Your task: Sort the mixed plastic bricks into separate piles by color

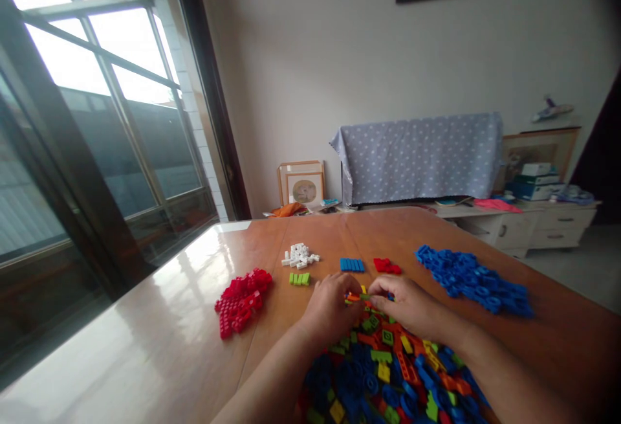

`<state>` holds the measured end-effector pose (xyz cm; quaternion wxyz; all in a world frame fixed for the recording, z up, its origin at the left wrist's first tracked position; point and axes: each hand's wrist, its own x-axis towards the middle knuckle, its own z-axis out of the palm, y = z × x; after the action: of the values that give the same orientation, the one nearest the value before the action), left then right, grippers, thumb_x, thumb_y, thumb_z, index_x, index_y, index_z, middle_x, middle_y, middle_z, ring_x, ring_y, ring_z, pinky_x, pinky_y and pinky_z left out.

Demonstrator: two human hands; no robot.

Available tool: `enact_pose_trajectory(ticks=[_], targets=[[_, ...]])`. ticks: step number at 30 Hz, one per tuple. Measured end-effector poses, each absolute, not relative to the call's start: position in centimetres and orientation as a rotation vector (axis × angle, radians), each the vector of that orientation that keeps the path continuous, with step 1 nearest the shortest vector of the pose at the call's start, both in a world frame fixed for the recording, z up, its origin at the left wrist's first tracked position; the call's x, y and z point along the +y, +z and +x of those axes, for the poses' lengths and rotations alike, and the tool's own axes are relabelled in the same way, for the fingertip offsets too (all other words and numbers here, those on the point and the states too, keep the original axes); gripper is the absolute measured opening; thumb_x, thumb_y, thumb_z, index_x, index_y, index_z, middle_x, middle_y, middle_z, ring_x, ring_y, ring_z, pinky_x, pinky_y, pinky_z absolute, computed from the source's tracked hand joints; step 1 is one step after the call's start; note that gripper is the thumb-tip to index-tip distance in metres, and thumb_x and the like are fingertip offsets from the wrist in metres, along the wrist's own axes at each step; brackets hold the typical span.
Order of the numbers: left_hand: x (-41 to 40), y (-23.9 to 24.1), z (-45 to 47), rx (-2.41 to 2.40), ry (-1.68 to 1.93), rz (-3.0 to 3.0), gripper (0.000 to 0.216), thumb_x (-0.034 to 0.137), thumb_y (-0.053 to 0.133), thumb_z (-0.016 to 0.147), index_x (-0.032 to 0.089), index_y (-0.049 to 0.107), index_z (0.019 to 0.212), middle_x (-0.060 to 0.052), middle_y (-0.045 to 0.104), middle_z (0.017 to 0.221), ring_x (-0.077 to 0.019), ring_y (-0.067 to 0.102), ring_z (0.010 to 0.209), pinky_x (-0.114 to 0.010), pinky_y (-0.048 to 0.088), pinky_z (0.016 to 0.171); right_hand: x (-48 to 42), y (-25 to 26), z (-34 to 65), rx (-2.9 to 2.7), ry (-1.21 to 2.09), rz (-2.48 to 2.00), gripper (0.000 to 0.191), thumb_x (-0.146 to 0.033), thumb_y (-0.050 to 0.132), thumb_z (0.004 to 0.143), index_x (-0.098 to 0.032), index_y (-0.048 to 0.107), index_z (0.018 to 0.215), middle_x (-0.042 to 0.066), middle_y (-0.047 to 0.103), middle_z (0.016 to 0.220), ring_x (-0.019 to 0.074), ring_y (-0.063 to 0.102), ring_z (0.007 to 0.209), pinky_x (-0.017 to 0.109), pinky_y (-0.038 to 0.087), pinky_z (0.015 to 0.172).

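Observation:
A large pile of mixed toy building bricks (383,372) in blue, orange, green and yellow lies on the table in front of me. Both hands work at its far edge, their fingertips close together. My left hand (330,307) is curled with the fingers bent down, and small orange pieces show by its fingertips. Whatever it grips is hidden. My right hand (410,304) has thumb and forefinger pinched together. A small green piece (365,296) shows at their tips, too small to make out clearly.
On the wooden table (272,340) lie a red brick heap (242,301), white bricks (299,256), a green row (299,279), a blue row (352,265), a small red group (387,266) and a long blue heap (475,281). Beyond stands a low white cabinet (521,230).

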<state>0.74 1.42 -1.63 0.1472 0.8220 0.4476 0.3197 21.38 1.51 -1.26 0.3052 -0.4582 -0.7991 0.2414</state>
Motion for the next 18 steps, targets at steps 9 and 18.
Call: enact_pose_trajectory(ticks=[9, 18], targets=[[1.1, -0.7, 0.7, 1.198, 0.972, 2.448, 0.013, 0.019, 0.059, 0.080, 0.022, 0.064, 0.091, -0.003, 0.069, 0.094, -0.0178, 0.060, 0.090, -0.027, 0.045, 0.079, 1.4, -1.2, 21.3, -2.120, 0.714, -1.209, 0.026, -0.038, 0.052, 0.092, -0.018, 0.067, 0.084, 0.002, 0.066, 0.081, 0.0186, 0.060, 0.078, 0.028, 0.045, 0.068], [3.9, -1.2, -4.0, 1.942, 1.118, 2.111, 0.012, 0.032, 0.060, 0.084, 0.025, 0.067, 0.090, -0.001, 0.072, 0.092, -0.0197, 0.061, 0.090, -0.028, 0.041, 0.076, 2.2, -1.7, 22.4, -2.058, 0.577, -1.233, 0.038, -0.049, 0.058, 0.089, -0.022, 0.067, 0.114, 0.008, 0.068, 0.118, 0.0242, 0.062, 0.109, 0.036, 0.047, 0.095]])
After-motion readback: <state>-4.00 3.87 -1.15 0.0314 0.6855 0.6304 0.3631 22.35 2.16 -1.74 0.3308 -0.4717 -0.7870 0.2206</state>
